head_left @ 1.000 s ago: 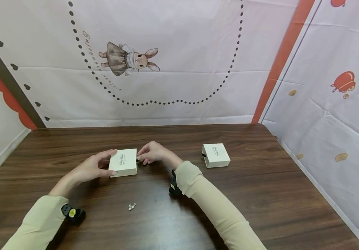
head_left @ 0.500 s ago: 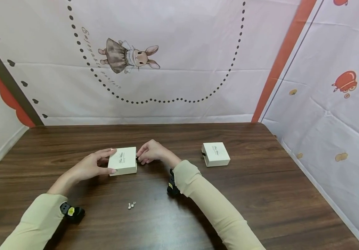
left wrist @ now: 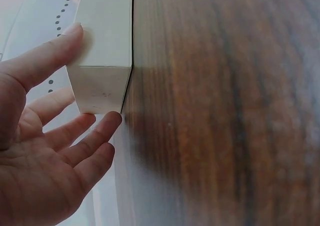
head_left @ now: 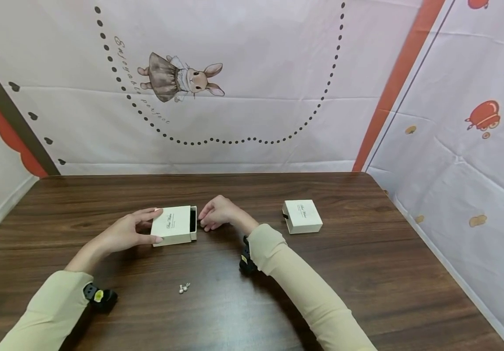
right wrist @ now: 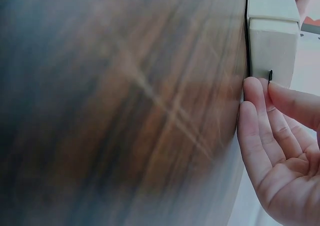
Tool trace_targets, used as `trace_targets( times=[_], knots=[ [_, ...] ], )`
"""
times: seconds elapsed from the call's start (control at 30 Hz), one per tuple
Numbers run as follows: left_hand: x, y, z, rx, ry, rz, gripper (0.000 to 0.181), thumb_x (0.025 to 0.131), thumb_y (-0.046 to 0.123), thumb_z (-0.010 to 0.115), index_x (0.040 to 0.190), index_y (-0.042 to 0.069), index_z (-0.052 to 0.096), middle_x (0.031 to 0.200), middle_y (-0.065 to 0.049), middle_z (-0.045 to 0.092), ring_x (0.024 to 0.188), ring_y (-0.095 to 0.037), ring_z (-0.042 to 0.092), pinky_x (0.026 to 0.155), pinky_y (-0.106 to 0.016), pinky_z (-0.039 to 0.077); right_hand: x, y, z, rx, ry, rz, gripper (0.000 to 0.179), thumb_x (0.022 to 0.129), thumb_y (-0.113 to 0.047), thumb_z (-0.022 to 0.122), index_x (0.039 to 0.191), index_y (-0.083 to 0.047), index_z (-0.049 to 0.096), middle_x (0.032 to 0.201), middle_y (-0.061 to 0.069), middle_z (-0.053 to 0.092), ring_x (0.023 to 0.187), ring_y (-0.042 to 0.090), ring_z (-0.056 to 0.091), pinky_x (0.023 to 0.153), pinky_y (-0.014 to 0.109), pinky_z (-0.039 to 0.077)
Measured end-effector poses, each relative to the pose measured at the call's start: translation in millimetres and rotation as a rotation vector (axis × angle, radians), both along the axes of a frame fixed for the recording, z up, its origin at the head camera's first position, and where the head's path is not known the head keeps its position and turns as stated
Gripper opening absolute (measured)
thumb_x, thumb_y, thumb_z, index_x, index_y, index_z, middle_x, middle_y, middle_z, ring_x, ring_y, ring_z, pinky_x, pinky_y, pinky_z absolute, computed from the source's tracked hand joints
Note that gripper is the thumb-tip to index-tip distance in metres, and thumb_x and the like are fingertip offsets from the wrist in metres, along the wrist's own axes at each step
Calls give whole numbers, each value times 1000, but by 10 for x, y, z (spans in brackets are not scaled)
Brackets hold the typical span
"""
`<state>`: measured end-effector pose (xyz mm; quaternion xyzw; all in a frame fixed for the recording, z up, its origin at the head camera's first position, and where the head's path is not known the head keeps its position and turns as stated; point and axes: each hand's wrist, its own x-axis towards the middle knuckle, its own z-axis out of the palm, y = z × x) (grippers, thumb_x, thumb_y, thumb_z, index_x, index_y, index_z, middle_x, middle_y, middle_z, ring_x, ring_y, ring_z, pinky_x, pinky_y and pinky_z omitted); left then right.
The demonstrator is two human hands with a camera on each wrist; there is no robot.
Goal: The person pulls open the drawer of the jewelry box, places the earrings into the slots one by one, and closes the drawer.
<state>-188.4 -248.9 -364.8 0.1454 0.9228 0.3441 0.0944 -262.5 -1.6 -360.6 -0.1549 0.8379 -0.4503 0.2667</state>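
Note:
On the table lies a cream drawer-style gift box [head_left: 171,225] with small printing on its lid. My left hand [head_left: 124,235] grips its left end, thumb [left wrist: 75,38] on the near side and fingers around the far side. At the other end my right hand [head_left: 221,214] pinches the black ribbon tab [right wrist: 270,76] between thumb and forefinger. The inner drawer [right wrist: 272,48] sticks out a little from the sleeve, showing a dark interior in the head view. Nearer to me, a pair of small pearly earrings [head_left: 184,288] rests on the wood.
A second cream gift box [head_left: 302,216], with a black tab on its left side, stands further right on the brown wooden table [head_left: 388,273]. Behind the table hangs a white printed cloth [head_left: 256,73] with a rabbit picture.
The drawer has slid slightly out to the right, drawn by my right hand on the tab. My left hand stays on the sleeve; earrings and second box have not moved.

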Motion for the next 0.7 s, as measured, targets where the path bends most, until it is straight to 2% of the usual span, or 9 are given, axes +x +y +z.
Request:
trace_targets(
  times=[0.2, 0.7],
  knots=[
    [5, -7, -2, -5, -2, 2, 84, 75, 42, 71, 141, 7, 33, 144, -24, 26, 115, -40, 47, 90, -59, 33, -7, 35, -5, 0, -11, -18, 6, 81, 2, 65, 87, 2, 67, 75, 12, 69, 64, 19, 67, 62, 30, 54],
    [6, -2, 13, -6, -6, -2, 84, 76, 42, 71, 141, 6, 33, 144, -25, 24, 114, -39, 49, 90, -58, 34, -38, 183, 17, 20, -13, 0, 8, 81, 2, 65, 88, 4, 66, 77, 15, 69, 65, 21, 67, 63, 32, 54]
  ],
)
